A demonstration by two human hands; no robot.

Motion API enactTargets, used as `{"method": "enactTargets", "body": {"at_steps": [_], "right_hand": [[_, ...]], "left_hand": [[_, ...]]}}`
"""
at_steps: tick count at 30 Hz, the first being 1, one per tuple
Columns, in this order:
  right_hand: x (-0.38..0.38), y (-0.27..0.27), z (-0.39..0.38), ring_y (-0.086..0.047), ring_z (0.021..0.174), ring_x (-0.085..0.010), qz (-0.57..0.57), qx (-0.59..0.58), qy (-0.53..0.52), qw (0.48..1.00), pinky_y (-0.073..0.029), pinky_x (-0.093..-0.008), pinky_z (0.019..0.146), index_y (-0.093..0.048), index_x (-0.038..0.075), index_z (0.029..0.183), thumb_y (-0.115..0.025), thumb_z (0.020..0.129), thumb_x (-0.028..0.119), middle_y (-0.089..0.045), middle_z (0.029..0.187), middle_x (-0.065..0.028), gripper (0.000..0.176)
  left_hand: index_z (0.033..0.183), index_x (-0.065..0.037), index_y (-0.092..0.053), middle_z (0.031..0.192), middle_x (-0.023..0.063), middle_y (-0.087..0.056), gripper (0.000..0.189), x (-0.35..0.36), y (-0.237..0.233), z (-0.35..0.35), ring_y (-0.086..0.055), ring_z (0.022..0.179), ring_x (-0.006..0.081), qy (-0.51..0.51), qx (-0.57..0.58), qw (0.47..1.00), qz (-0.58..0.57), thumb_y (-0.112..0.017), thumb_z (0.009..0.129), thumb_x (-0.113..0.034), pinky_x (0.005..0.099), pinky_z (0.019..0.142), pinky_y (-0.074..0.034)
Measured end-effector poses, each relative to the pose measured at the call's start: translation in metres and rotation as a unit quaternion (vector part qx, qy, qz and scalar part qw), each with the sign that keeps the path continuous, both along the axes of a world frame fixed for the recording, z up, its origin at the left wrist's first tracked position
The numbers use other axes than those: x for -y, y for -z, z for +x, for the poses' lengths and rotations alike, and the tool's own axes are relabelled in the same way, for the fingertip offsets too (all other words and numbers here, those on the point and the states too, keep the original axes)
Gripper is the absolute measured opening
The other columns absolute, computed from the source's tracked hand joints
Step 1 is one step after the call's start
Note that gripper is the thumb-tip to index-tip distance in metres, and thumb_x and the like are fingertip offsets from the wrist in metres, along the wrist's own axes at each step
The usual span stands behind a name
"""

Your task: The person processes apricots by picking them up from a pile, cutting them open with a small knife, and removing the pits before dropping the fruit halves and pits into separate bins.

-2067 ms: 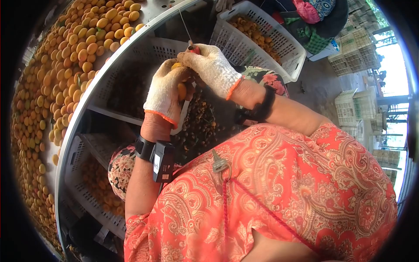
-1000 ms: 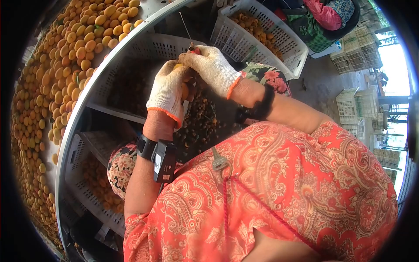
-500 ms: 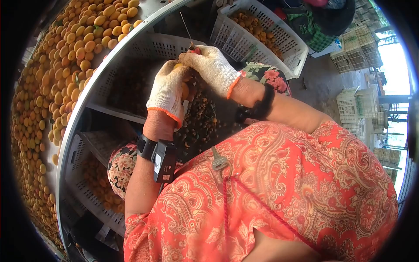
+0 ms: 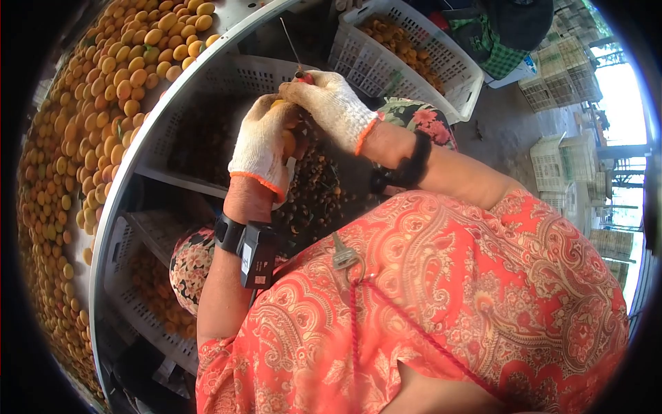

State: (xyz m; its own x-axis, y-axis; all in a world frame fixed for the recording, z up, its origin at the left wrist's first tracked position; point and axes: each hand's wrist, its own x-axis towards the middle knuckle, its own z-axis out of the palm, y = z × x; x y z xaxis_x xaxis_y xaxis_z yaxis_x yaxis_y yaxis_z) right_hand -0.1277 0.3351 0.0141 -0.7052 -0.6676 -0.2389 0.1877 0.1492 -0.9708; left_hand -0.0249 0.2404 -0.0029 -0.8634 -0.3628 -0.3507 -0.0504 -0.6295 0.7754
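Observation:
My left hand (image 4: 261, 146), in a white knit glove with an orange cuff, is closed around an orange fruit (image 4: 278, 105) that shows between thumb and fingers. My right hand (image 4: 331, 103), gloved the same way, grips a small red-handled tool (image 4: 304, 77) and presses its tip against the top of that fruit. Both hands are held above a white crate of dark pits (image 4: 318, 186). A black band with a small device (image 4: 256, 254) sits on my left wrist.
A round table heaped with several orange fruits (image 4: 96, 103) curves along the left. White slatted crates (image 4: 407, 62) with fruit stand behind, another crate (image 4: 148, 290) low at the left. Stacked empty crates (image 4: 565, 165) stand at the right.
My hands stayed together on the fruit, shifting only slightly up and left. The view drifted a little; the person at the top right moved partly out of view.

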Motion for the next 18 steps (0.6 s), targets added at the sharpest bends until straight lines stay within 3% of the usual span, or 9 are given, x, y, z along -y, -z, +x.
{"method": "enactTargets", "body": {"at_steps": [5,7,8,10,11,14,15,18], "right_hand": [[-0.001,-0.009,0.000,-0.052,0.055,-0.0068,-0.001,0.009,0.002,1.000,-0.040,-0.0240,0.047,-0.065,0.006,0.084,-0.065,0.090,0.024,-0.059,0.068,0.0015,0.018],[-0.001,-0.015,-0.001,-0.051,0.054,-0.0065,0.003,0.001,0.017,1.000,-0.040,-0.0241,0.047,-0.063,0.006,0.082,-0.065,0.090,0.022,-0.058,0.067,0.0019,0.018],[-0.001,-0.017,-0.002,-0.051,0.054,-0.0065,0.002,0.000,0.019,1.000,-0.040,-0.0241,0.047,-0.063,0.006,0.082,-0.065,0.090,0.022,-0.058,0.067,0.0019,0.018],[-0.003,-0.023,-0.005,-0.048,0.050,-0.0062,-0.033,0.036,0.014,0.999,-0.037,-0.0243,0.044,-0.062,0.007,0.080,-0.065,0.091,0.020,-0.055,0.064,0.0031,0.017],[-0.004,-0.025,-0.007,-0.048,0.050,-0.0062,-0.036,0.036,0.015,0.999,-0.037,-0.0243,0.044,-0.062,0.007,0.080,-0.065,0.091,0.020,-0.055,0.064,0.0031,0.017],[-0.010,-0.029,-0.010,-0.045,0.047,-0.0060,-0.052,0.053,0.010,0.997,-0.034,-0.0244,0.041,-0.061,0.008,0.080,-0.064,0.092,0.020,-0.051,0.060,0.0041,0.018],[-0.010,-0.029,-0.010,-0.043,0.046,-0.0061,-0.049,0.055,0.013,0.997,-0.033,-0.0245,0.041,-0.062,0.008,0.080,-0.064,0.092,0.020,-0.049,0.059,0.0044,0.017],[-0.011,-0.028,-0.007,-0.043,0.045,-0.0063,-0.032,0.060,0.001,0.998,-0.033,-0.0247,0.041,-0.062,0.007,0.081,-0.065,0.091,0.021,-0.049,0.058,0.0045,0.017]], "left_hand": [[0.111,-0.004,-0.060,0.094,0.0073,-0.062,0.022,0.001,-0.001,-0.002,-0.061,0.080,0.0162,-0.001,-0.007,1.000,0.002,-0.060,0.093,-0.017,0.0281,0.065,-0.051],[0.108,-0.005,-0.061,0.090,0.0069,-0.062,0.021,-0.001,-0.013,-0.003,-0.058,0.062,0.0158,-0.037,0.011,0.997,0.065,-0.058,0.094,-0.020,0.0260,0.052,-0.043],[0.108,-0.005,-0.061,0.090,0.0069,-0.062,0.021,0.001,-0.014,-0.002,-0.058,0.062,0.0158,-0.035,0.011,0.997,0.064,-0.058,0.094,-0.020,0.0260,0.052,-0.043],[0.108,-0.005,-0.060,0.091,0.0089,-0.063,0.029,0.014,-0.015,0.003,-0.059,0.063,0.0194,-0.008,-0.032,0.985,0.167,-0.052,0.097,-0.030,0.0283,0.052,-0.044],[0.108,-0.004,-0.059,0.093,0.0121,-0.063,0.042,0.026,-0.002,-0.002,-0.060,0.068,0.0226,-0.004,-0.060,0.975,0.216,-0.046,0.098,-0.042,0.0326,0.058,-0.048],[0.116,0.002,-0.057,0.096,0.0165,-0.062,0.052,0.020,-0.015,0.004,-0.057,0.080,0.0268,-0.046,-0.101,0.974,0.197,-0.047,0.098,-0.046,0.0364,0.066,-0.049],[0.118,0.001,-0.057,0.103,0.0186,-0.062,0.055,0.023,-0.012,0.007,-0.059,0.089,0.0302,-0.025,-0.135,0.968,0.211,-0.047,0.098,-0.049,0.0412,0.075,-0.051],[0.121,0.001,-0.055,0.109,0.0191,-0.063,0.056,0.020,-0.011,0.011,-0.061,0.096,0.0316,-0.055,-0.113,0.975,0.182,-0.048,0.098,-0.049,0.0440,0.083,-0.051]]}}
